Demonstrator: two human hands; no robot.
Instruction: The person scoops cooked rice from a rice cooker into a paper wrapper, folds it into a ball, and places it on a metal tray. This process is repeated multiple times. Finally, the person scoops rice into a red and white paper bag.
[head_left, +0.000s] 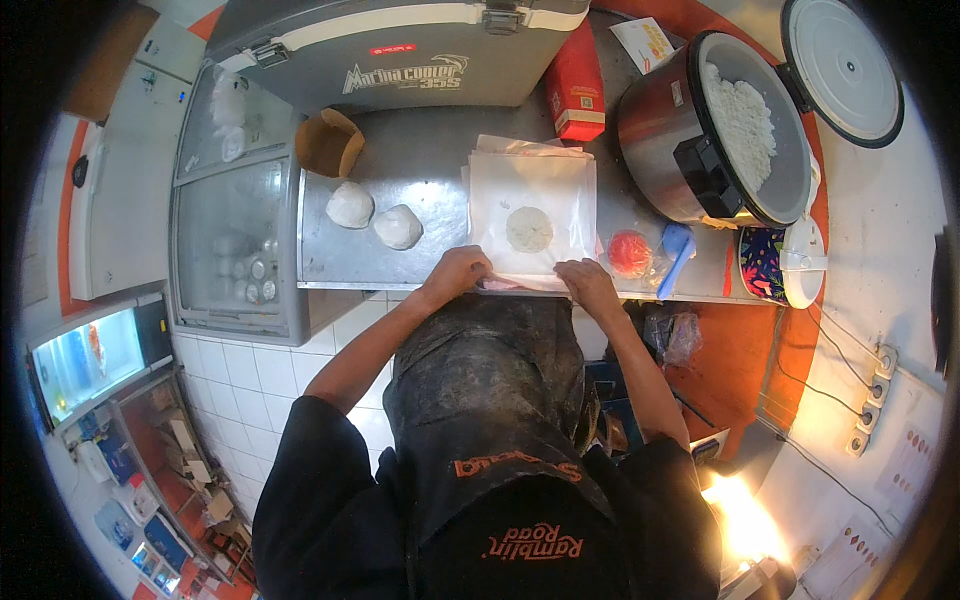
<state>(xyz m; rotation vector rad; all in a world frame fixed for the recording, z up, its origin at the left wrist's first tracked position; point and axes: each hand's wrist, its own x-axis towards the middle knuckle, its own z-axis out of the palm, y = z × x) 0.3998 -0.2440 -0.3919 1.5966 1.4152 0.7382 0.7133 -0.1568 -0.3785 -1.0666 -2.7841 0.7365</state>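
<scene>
In front of me lies a stack of white wrapping paper sheets (491, 180) with a flattened round portion of white rice (529, 229) on top. My left hand (457, 271) pinches the near left corner of the paper. My right hand (588, 282) grips the near right part of the same edge, which looks slightly lifted and folded between them. To the left sit two rounded white wrapped bundles, one farther back (350, 205) and one nearer (398, 227). Right of the paper are a red round bundle in clear plastic (628, 253) and a blue rice paddle (677, 259).
A large rice cooker (667, 135) with its lid up, full of white rice (739, 124), stands at right. A grey cooler box (405, 71) and a red carton (576, 90) are behind. A brown paper container (328, 144) stands left, beside a glass-topped chest freezer (232, 247). The steel table's (360, 277) edge meets my apron.
</scene>
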